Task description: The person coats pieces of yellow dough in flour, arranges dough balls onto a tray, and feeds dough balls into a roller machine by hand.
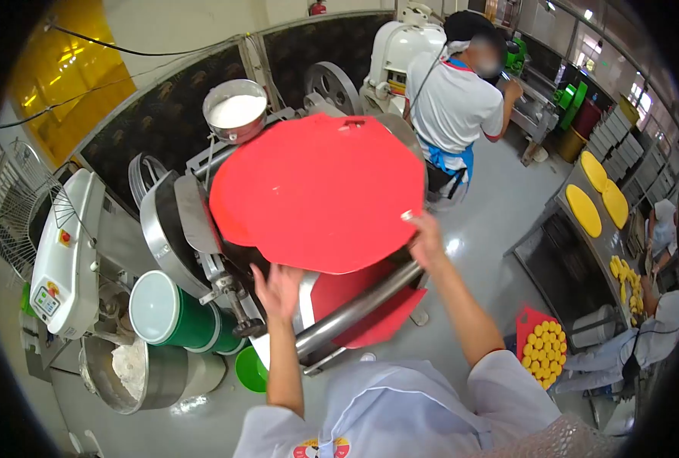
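A wide red sheet with uneven edges and a small slot near its far side lies over the machine in front of me. My right hand is closed on its near right edge. At the near left edge is my left hand, palm up with its fingers spread, the fingertips touching or just under the sheet. Below it, more red material shows on both sides of a metal roller.
A bowl of white powder stands behind the sheet. At left are a mixing bowl, a green drum and a green basin. A co-worker stands beyond; others are right, by a table with yellow pieces.
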Action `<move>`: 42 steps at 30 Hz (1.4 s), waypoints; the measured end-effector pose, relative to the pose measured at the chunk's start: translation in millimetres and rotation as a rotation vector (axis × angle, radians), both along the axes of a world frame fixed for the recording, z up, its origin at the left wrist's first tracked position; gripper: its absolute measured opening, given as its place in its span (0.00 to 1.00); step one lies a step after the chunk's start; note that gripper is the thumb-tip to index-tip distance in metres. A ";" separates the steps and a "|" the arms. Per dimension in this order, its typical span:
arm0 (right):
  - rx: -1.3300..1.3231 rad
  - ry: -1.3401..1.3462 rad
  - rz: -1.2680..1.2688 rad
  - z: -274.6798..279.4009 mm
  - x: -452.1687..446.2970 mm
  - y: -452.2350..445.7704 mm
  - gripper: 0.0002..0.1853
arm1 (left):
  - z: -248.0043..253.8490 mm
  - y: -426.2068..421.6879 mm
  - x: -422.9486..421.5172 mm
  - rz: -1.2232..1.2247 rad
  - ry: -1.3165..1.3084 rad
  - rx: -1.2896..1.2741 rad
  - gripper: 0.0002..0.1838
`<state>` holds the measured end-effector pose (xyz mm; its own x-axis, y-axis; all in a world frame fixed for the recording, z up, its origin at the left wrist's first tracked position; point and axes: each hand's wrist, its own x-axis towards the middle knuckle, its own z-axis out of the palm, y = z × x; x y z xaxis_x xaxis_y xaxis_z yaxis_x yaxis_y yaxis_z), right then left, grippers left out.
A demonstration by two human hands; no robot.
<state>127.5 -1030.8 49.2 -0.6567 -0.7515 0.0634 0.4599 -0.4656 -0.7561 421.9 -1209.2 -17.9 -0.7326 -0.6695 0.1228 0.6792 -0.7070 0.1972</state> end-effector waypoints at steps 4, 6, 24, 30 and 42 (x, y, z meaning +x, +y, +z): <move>0.195 -0.034 0.086 -41.0 58.3 -80.8 0.19 | -58.9 110.6 60.3 -0.120 -0.240 0.213 0.42; 0.252 -0.113 0.040 -38.9 87.8 -113.0 0.19 | -80.4 149.5 88.2 -0.113 -0.402 0.191 0.39; 0.902 -0.096 -0.370 -330.6 79.2 323.8 0.17 | -82.2 164.2 -53.0 -1.053 -0.985 -0.695 0.34; 0.952 -0.704 -0.891 -366.5 155.7 593.5 0.16 | -129.8 306.7 -235.9 -1.512 -1.027 -1.007 0.29; 1.763 -0.413 -1.615 -489.9 -30.9 994.9 0.14 | -524.4 692.8 -602.8 -1.115 -1.034 -1.691 0.29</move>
